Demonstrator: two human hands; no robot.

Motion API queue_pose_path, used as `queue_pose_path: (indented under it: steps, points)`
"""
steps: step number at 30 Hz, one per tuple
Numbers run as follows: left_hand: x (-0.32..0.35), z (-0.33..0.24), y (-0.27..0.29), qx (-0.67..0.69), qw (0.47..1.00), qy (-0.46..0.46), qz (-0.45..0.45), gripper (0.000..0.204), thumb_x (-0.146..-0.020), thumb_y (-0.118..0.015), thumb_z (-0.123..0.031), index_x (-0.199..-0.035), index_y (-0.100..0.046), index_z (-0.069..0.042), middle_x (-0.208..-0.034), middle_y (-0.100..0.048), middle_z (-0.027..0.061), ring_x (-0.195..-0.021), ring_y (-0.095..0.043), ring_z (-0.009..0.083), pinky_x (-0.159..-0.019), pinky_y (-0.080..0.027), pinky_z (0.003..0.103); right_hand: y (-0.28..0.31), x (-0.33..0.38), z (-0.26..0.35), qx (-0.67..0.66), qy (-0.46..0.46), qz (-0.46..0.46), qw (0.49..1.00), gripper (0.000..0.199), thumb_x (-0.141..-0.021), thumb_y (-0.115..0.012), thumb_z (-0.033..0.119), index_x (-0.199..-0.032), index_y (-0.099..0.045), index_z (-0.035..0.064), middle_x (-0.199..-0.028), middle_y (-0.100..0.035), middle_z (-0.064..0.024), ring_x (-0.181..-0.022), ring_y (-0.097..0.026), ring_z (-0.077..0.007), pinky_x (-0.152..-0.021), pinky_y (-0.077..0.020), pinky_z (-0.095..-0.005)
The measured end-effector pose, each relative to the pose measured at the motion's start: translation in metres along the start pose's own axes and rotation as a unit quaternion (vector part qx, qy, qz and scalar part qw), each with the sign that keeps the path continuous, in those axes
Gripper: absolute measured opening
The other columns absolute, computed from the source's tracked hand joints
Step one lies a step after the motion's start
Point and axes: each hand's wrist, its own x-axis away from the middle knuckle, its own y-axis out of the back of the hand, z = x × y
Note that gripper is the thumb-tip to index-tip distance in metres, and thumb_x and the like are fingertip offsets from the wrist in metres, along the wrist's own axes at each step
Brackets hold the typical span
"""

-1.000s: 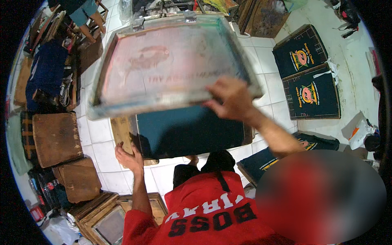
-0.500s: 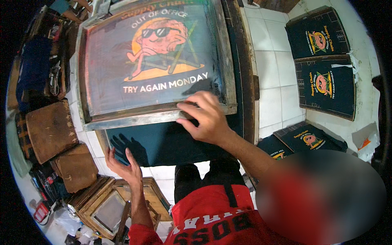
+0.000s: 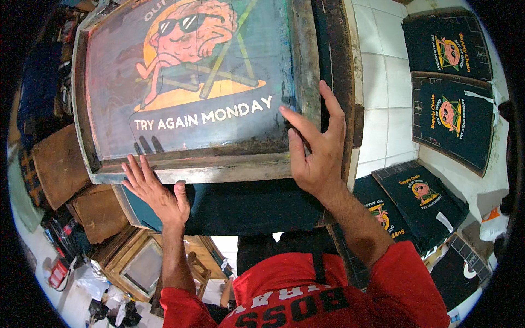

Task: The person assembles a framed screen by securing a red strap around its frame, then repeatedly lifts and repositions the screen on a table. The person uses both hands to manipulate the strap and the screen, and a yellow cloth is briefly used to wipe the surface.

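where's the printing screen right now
In the head view the screen frame lies flat, upper centre, over the dark shirt, left hand on its near edge, right hand at its near right corner.

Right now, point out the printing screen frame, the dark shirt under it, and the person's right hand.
printing screen frame [image 3: 219, 168]: head view, bare near rail of the wooden frame.
dark shirt [image 3: 246, 205]: head view, fabric showing below the frame.
right hand [image 3: 317, 158]: head view, back of the hand.

- A white tiled floor [image 3: 383, 87] carries most things here.
- Dark printed shirts on boards [image 3: 454, 104] lie flat at its right side, some overlapping near the lower right.
- A wooden board [image 3: 350, 109] carries a dark cloth [image 3: 246, 205], and a wooden printing frame [image 3: 197, 167] lies on this cloth.
- Brown boards [image 3: 57, 164] are stacked at the left edge.
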Motion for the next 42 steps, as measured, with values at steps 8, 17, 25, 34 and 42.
queue_pose_path:
  steps: [8, 17, 25, 34, 42]
  points:
    - [-0.002, -0.002, -0.005, 0.008, 1.0, 0.003, -0.025, 0.089, -0.096, -0.029, -0.071, -0.156, -0.024, -0.005, -0.163, -0.019, 0.0235, -0.152, -0.01, 0.0429, -0.118, 0.0, 0.061, 0.001, -0.003, 0.001, -0.015, 0.005, 0.005, 1.0, 0.027, -0.072, -0.066, 0.006, -0.097, -0.076, 0.0127, -0.149, -0.036, -0.0298, -0.137, -0.038, -0.0438, -0.112, -0.0282, -0.0554]
    - [0.022, 0.035, 0.017, 0.084, 0.992, 0.074, -0.059, 0.083, -0.098, -0.045, -0.06, -0.156, -0.028, -0.002, -0.164, -0.017, 0.0222, -0.151, -0.014, 0.0393, -0.121, -0.01, 0.054, 0.036, 0.009, -0.029, -0.065, -0.077, -0.04, 0.994, 0.05, -0.083, -0.07, 0.016, -0.131, -0.061, 0.0053, -0.14, -0.044, -0.0222, -0.133, -0.042, -0.0388, -0.112, -0.0343, -0.0475]
    - [0.051, 0.209, 0.043, 0.341, 0.833, 0.42, 0.118, 0.057, -0.1, -0.06, -0.038, -0.14, -0.05, 0.002, -0.138, -0.055, 0.0136, -0.122, -0.054, 0.0222, -0.103, -0.041, 0.036, 0.055, 0.024, -0.1, -0.482, -0.435, 0.069, 0.758, 0.057, -0.09, -0.076, 0.028, -0.131, -0.052, -0.0023, -0.118, -0.066, -0.0103, -0.105, -0.064, -0.0184, -0.093, -0.0515, -0.0323]
    - [0.068, 0.277, 0.034, 0.525, 0.701, 0.408, 0.257, 0.07, -0.075, -0.087, -0.035, -0.125, -0.052, -0.001, -0.115, -0.064, 0.0101, -0.103, -0.063, 0.0241, -0.089, -0.051, 0.041, 0.055, 0.05, -0.092, -0.449, -0.468, 0.075, 0.757, 0.051, -0.084, -0.081, 0.021, -0.121, -0.059, -0.0045, -0.108, -0.07, -0.0117, -0.093, -0.068, -0.019, -0.083, -0.0561, -0.0326]
    - [0.065, 0.252, 0.037, 0.469, 0.743, 0.42, 0.228, 0.068, -0.073, -0.088, -0.033, -0.123, -0.054, -0.001, -0.102, -0.062, 0.0051, -0.09, -0.061, 0.0215, -0.078, -0.051, 0.04, 0.049, 0.06, -0.085, -0.437, -0.46, 0.029, 0.773, 0.043, -0.084, -0.08, 0.019, -0.117, -0.062, -0.0041, -0.103, -0.071, -0.0104, -0.088, -0.068, -0.0158, -0.081, -0.0563, -0.0308]
